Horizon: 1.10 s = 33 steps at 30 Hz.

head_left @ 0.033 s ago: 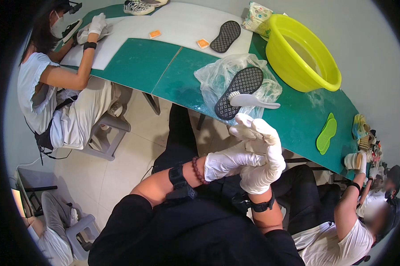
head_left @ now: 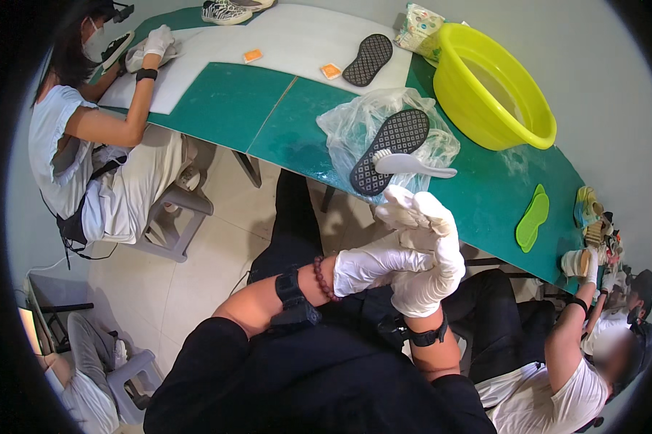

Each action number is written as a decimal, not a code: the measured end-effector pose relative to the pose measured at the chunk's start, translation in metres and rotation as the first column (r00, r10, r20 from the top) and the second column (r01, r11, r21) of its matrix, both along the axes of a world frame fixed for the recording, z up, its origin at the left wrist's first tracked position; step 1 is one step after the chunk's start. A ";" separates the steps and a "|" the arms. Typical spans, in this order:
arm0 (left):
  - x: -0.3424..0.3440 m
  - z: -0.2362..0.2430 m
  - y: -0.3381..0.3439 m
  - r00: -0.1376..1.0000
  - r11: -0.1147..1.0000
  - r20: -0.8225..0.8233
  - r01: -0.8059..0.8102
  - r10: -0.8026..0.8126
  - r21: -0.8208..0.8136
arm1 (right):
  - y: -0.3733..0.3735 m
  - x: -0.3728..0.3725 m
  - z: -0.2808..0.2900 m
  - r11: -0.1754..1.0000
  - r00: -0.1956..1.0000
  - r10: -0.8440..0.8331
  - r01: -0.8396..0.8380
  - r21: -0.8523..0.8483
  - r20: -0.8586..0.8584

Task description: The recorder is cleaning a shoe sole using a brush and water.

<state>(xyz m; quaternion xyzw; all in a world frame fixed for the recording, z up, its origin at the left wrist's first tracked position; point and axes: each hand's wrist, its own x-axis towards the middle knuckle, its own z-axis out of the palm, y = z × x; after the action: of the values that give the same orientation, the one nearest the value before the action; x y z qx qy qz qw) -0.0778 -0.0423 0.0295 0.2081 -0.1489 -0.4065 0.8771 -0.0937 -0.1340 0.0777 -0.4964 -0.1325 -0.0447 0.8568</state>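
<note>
My left hand [head_left: 373,264] and my right hand [head_left: 434,260], both in white gloves, are clasped together below the table's front edge. Their bent fingers overlap, partly hiding one another, and I see nothing else held. Just beyond them, a dark patterned sole [head_left: 402,126] rests on a crumpled clear plastic bag [head_left: 340,126], with a white-bristled brush [head_left: 420,167] lying across the sole, its pale handle pointing right.
The green table [head_left: 282,137] bears white sheets [head_left: 304,32], another sole [head_left: 367,59], orange packets [head_left: 252,56], a packet of wipes [head_left: 418,29], a yellow basin [head_left: 452,87], green insoles [head_left: 532,220] and shoes [head_left: 228,11]. Co-workers sit at left [head_left: 105,126] and right [head_left: 564,383].
</note>
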 end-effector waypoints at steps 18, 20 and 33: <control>-0.017 -0.005 -0.016 0.985 0.996 -0.151 -0.085 0.089 0.033 | -0.012 0.016 -0.009 0.836 0.953 0.296 -0.225 0.501 -0.065; -0.017 -0.007 -0.014 0.985 0.998 -0.167 -0.038 0.047 0.057 | -0.012 0.013 -0.009 0.824 0.950 0.304 -0.224 0.520 -0.074; -0.033 -0.031 -0.017 0.944 0.993 -0.314 -0.117 0.101 -0.033 | -0.010 0.001 -0.013 0.937 0.965 0.217 -0.163 0.308 -0.148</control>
<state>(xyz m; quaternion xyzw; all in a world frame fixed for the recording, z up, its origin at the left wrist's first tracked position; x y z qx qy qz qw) -0.1110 -0.0594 -0.0018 0.1269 -0.0072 -0.3813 0.9157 -0.0928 -0.1441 0.0646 -0.3508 -0.0939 0.0645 0.9295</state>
